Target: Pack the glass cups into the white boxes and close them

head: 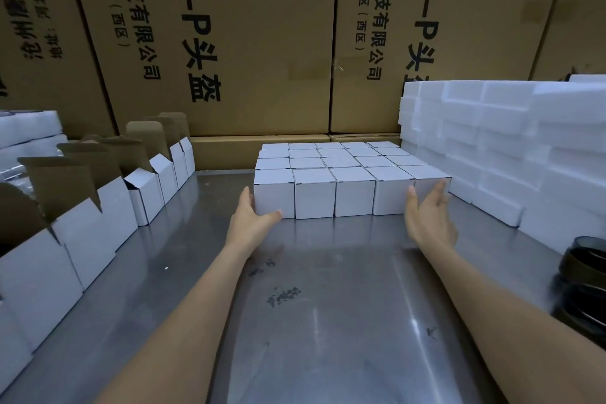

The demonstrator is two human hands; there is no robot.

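Tall brown cartons printed with black characters fill the far side of the scene, standing behind a steel table whose worn, reflective top stretches toward the near edge. On the right, a stack of white foam blocks rises along the table's edge, and dark round objects sit at the near right, too cropped to identify. Along the left runs a row of open white boxes, lids raised to show brown inner flaps. At the middle of the table, toward the far side, a block of closed white boxes stands packed tightly in rows, five across the near row. The left hand rests against the near-left corner of this block, fingers straight along the left side and thumb lying across the front face at the bottom. The right hand lies flat against the near-right end box, fingers extended and relaxed, gripping nothing. No glass cups show outside the boxes.
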